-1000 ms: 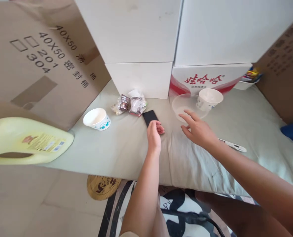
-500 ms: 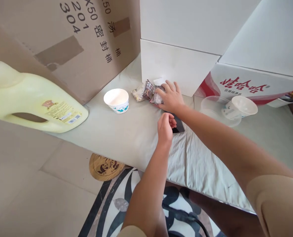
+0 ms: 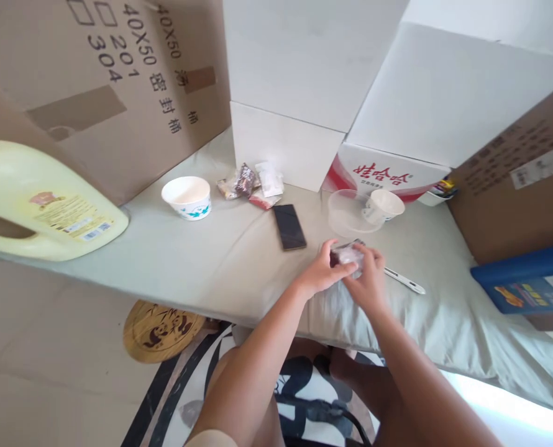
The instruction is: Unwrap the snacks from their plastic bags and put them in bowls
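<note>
A small clear-and-dark plastic packet [image 3: 350,256] is held between both hands above the cloth-covered surface. My left hand [image 3: 325,270] grips its left side, thumb across the front. On the right side, my right hand [image 3: 368,276] has its fingers closed around the packet. What is inside cannot be made out. A white slim tool [image 3: 404,280] lies just right of my right hand, its other end hidden behind that hand. Left of the hands a black phone [image 3: 289,226] lies flat. Several more small packets [image 3: 245,180] sit in a pile against the white box.
A white paper bowl [image 3: 187,197] stands at left, near a large yellow jug [image 3: 48,205]. To the right are a clear plastic container [image 3: 344,214] and another paper bowl [image 3: 388,202]. Cardboard [image 3: 132,112] and white boxes [image 3: 281,143] line the back; a blue box [image 3: 523,282] stands far right.
My right hand has taken a packet from the pile and brought it right and nearer. My left hand has moved right and now holds it too. The view has shifted right, uncovering the phone.
</note>
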Action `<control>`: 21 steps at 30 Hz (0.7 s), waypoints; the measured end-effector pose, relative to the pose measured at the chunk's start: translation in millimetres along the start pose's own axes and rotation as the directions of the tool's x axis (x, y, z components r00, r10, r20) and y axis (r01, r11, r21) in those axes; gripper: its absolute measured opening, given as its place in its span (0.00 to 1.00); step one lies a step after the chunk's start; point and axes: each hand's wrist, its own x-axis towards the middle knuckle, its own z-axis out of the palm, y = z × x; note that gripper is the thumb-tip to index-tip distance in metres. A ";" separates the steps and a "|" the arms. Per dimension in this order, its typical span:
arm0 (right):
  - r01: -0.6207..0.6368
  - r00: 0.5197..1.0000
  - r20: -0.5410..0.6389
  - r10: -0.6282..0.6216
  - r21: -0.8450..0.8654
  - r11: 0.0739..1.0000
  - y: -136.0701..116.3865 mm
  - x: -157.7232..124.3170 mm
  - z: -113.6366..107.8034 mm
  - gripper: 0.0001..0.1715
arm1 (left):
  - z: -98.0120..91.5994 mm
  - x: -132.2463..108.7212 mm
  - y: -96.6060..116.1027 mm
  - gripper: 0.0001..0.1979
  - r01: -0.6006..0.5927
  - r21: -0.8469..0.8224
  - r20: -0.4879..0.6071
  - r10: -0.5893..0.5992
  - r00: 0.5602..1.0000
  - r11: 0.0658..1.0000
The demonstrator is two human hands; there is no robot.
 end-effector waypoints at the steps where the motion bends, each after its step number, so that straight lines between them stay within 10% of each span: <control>1: -0.021 1.000 0.014 0.021 -0.022 1.000 4.7 -13.0 0.0 0.35 | 11.8 2.6 -6.9 0.35 0.008 0.017 0.036 -0.009 0.999 1.000; 5: -0.017 0.995 0.096 0.017 -0.007 1.000 18.3 -34.5 -4.4 0.38 | 37.6 13.5 -24.9 0.23 0.010 0.120 -0.131 0.006 0.991 0.993; 15: -0.234 0.971 0.010 0.239 -0.173 0.957 115.7 2.2 -42.5 0.20 | 34.6 30.4 -20.5 0.14 -0.006 0.166 -0.253 0.049 0.966 0.986; 21: -0.241 0.968 0.053 0.246 -0.093 0.966 110.8 6.6 -47.2 0.22 | 42.7 26.7 -35.6 0.17 -0.079 0.219 -0.234 0.131 0.963 0.973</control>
